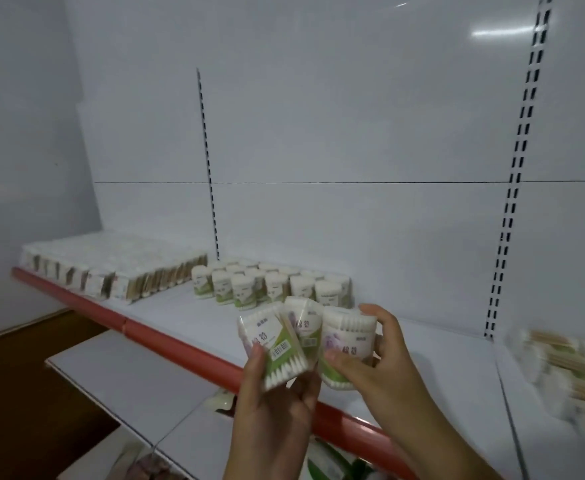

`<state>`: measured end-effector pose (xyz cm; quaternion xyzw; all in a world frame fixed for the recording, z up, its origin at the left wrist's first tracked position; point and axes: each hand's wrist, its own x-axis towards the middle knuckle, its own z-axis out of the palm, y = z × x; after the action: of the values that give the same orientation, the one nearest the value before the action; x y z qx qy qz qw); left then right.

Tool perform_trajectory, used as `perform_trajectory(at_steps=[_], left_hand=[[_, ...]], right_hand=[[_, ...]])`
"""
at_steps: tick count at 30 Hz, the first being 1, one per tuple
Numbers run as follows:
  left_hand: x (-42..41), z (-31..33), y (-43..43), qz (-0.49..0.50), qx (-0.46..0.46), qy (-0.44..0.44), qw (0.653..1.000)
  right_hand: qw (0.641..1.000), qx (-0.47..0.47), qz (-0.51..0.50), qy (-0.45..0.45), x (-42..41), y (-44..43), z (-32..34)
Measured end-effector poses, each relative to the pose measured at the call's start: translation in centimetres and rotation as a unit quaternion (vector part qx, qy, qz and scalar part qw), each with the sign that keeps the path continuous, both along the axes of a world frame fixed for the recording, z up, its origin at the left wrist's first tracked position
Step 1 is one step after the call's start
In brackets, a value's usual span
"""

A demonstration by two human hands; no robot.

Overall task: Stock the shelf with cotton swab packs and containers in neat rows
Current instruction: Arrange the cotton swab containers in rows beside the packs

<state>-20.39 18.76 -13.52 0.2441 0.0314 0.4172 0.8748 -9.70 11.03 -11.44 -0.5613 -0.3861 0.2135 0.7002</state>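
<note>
Head view. Above the shelf (422,355) edge, a flat pack (273,348), a middle pack (303,327) and a round container (348,341) are held fanned together, probably to separate one for the standing rows (273,285). The left hand (277,408) pinches the flat pack. The right hand (383,362), fingers curled, grips the round container.

On the white shelf (187,320) with its red front edge, rectangular cotton swab packs (118,275) stand in close rows at the left end. Just right of them, short round containers (270,285) with green-and-white labels stand upright in rows. In front of these, the left hand (277,410) pinches a tilted flat pack (273,344) with a green label and barcode, a second pack (305,323) leans beside it, and the right hand (381,362) grips a round tub (348,341) showing white swab tips.
</note>
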Motion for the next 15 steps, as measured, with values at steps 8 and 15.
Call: perform_trajectory(at_steps=[8,15], left_hand=[[-2.2,3.2,14.6,0.089,0.038,-0.018,0.995],[-1.1,2.7,22.4,0.068,0.036,-0.041,0.996]], right_hand=[[0.977,-0.066,-0.093,-0.181,3.7,15.6,2.7],[0.862,-0.245,-0.175,-0.408,6.2,24.5,-0.4]])
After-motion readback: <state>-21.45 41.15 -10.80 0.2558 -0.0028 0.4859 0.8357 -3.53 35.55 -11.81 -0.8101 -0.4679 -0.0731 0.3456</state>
